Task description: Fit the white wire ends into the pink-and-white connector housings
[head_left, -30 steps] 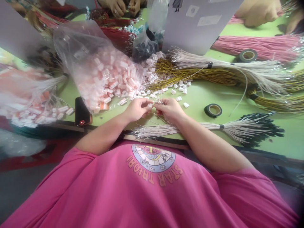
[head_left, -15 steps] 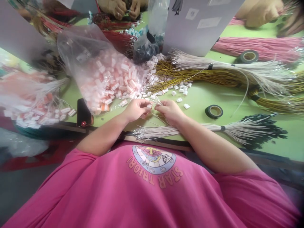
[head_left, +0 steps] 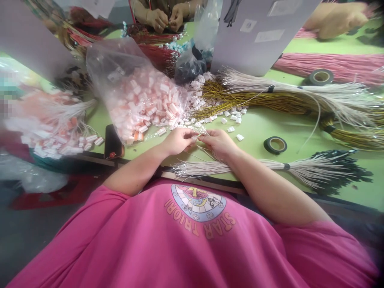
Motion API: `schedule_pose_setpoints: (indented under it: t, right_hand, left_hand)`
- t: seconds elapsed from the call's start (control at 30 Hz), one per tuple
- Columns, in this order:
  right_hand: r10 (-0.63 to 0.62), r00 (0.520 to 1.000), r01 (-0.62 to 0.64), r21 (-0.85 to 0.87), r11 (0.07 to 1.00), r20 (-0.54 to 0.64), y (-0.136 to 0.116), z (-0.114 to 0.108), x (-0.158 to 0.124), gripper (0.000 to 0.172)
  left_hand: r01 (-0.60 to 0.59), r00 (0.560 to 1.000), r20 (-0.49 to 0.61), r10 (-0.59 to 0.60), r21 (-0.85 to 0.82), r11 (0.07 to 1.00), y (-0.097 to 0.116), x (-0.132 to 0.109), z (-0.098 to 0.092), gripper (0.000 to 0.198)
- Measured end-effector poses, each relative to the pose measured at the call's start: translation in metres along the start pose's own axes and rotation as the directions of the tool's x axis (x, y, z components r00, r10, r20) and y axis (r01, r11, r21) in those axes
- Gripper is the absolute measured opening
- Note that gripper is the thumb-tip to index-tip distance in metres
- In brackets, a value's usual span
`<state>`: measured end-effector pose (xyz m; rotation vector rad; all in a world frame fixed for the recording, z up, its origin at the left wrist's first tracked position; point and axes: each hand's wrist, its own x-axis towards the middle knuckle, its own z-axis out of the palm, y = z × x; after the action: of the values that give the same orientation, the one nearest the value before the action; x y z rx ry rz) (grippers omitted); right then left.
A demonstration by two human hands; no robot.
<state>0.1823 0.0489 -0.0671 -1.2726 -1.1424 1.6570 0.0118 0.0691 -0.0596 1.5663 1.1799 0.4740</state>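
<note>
My left hand (head_left: 179, 141) is closed in a pinch on a small white connector (head_left: 194, 137). My right hand (head_left: 220, 143) is closed on thin white wires (head_left: 201, 129), whose ends fan out above the fingers. The two sets of fingertips almost meet over the green table. Below my right hand lies a bundle of white wires (head_left: 204, 169), banded with black tape and tipped with black pieces at its right end. Several loose white connectors (head_left: 231, 129) are scattered just beyond my hands.
A clear bag of connectors (head_left: 150, 102) leans open behind my left hand. A phone (head_left: 113, 142) lies at the table edge. Black tape rolls (head_left: 275, 145) and yellow wire bundles (head_left: 270, 102) lie to the right. Other people's hands (head_left: 166, 19) work across the table.
The whole view has shifted, so things appear a little further right and lower. My fingertips have drawn closer together, with the connector and wires still between them.
</note>
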Motion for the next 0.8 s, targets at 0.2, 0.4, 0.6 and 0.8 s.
schedule_pose_setpoints:
  t: [0.2, 0.4, 0.6, 0.8]
  right_hand:
    - [-0.112, 0.97, 0.109, -0.023, 0.994, -0.215, 0.0, -0.005, 0.001, 0.014]
    - [-0.01, 0.992, 0.022, 0.096, 0.995, -0.126, -0.003, -0.004, 0.001, 0.014]
    - [-0.021, 0.994, 0.019, -0.022, 1.0, -0.107, -0.002, -0.005, 0.003, 0.005]
    - [-0.088, 0.992, 0.081, -0.075, 0.994, -0.096, -0.002, -0.005, 0.002, 0.004]
  left_hand:
    - [-0.098, 0.943, -0.181, 0.28, 0.651, 0.753, 0.0, -0.017, -0.048, 0.03]
    - [0.123, 0.962, -0.245, 0.125, 0.789, 0.602, -0.024, -0.019, -0.088, 0.014]
    - [-0.063, 0.967, -0.205, 0.15, 0.38, 0.923, -0.001, -0.029, -0.069, 0.026]
    - [0.002, 0.998, 0.066, 0.01, -0.17, 0.985, 0.015, -0.017, -0.027, 0.022]
